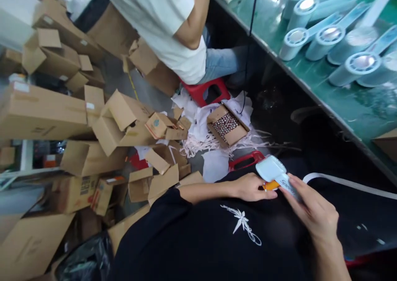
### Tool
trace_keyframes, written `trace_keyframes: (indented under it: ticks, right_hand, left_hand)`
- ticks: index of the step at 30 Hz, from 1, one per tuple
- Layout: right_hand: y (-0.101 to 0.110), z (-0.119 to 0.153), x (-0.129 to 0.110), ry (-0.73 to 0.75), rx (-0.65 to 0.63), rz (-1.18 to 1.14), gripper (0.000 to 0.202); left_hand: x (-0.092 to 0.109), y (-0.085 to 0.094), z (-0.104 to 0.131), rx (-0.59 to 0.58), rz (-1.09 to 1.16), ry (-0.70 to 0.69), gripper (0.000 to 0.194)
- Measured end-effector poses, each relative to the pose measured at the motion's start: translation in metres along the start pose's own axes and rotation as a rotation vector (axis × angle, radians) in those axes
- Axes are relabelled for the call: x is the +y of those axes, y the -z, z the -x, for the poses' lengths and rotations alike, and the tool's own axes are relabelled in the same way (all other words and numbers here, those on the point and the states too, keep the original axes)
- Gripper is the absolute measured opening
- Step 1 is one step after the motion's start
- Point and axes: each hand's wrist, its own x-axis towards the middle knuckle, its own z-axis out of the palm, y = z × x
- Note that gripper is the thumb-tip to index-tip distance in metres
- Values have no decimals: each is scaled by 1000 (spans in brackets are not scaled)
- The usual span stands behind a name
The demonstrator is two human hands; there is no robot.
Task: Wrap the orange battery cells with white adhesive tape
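A light blue handheld device point(271, 168) with a rounded head and dark lettering on its handle is in front of my black shirt. My right hand point(313, 208) grips it by the handle, fingers and thumb on either side. Just left of that, my left hand point(252, 188) pinches a small orange item point(271, 185) between thumb and fingers. The orange item is right beside the device, at the neck under its head; whether it is joined to it, I cannot tell.
Several similar blue devices point(335, 35) stand on the green table point(316, 82) at upper right. A person in a white shirt point(167, 29) sits on a red stool point(207, 91). Open cardboard boxes point(124, 124) fill the left. A box of small parts point(228, 126) lies among paper strips.
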Motion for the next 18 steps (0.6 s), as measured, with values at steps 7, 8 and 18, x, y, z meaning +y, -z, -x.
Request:
trace_keyframes:
  ticks: [7,8,18]
  right_hand:
    - [-9,-30,56,-422,97,265,49]
    - [-10,-35,66,-453,52,239,51]
    - [-121,-24,92,-540,-510,12,82]
  left_hand:
    - [-22,12,68,-50,87,-9,40]
    - [-30,12,73,-59,123,0,38]
    - [-172,48,86,558,204,748,45]
